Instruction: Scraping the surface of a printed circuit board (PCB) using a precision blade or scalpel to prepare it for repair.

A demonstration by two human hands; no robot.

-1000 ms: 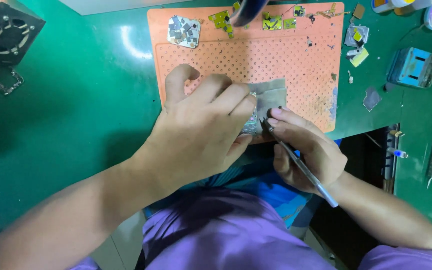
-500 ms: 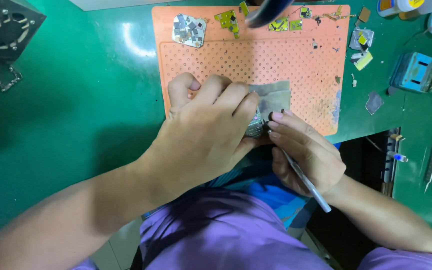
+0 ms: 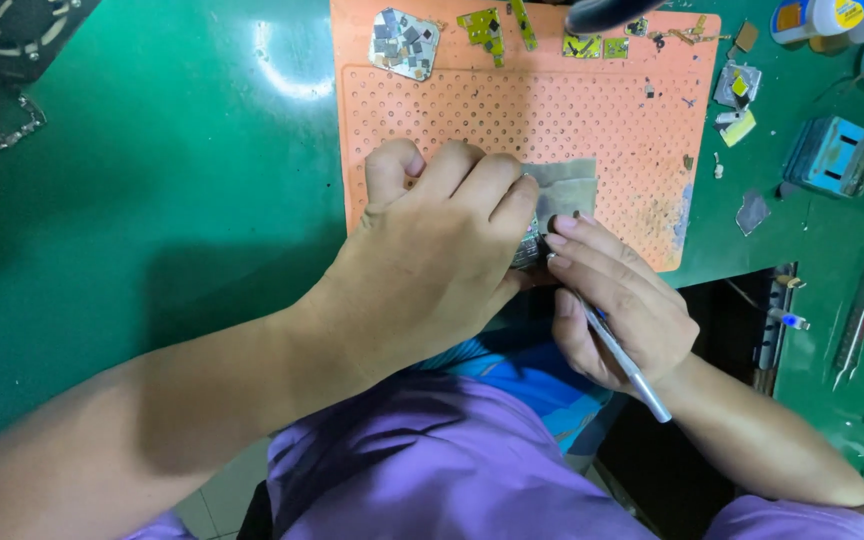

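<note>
My left hand (image 3: 442, 260) lies palm down on the orange perforated work mat (image 3: 602, 120), its fingers pressing on a small grey metal part (image 3: 564, 190) near the mat's front edge. Most of that part is hidden under the fingers. Just to its right, my right hand (image 3: 617, 300) grips a thin silver tool (image 3: 620, 360) like a pen, the tip down at the part's near edge and the handle pointing back toward my body.
Small circuit boards (image 3: 404, 42) and green board pieces (image 3: 482, 25) lie along the mat's far edge. On the green table to the right are a blue-grey box (image 3: 832, 155), small jars (image 3: 822, 15) and tweezers (image 3: 857, 320). A dark fan frame (image 3: 7, 40) sits far left.
Both hands stay on the grey part at the mat's front edge. The view has shifted slightly, and the hands look a little lower and more to the right on the mat.
</note>
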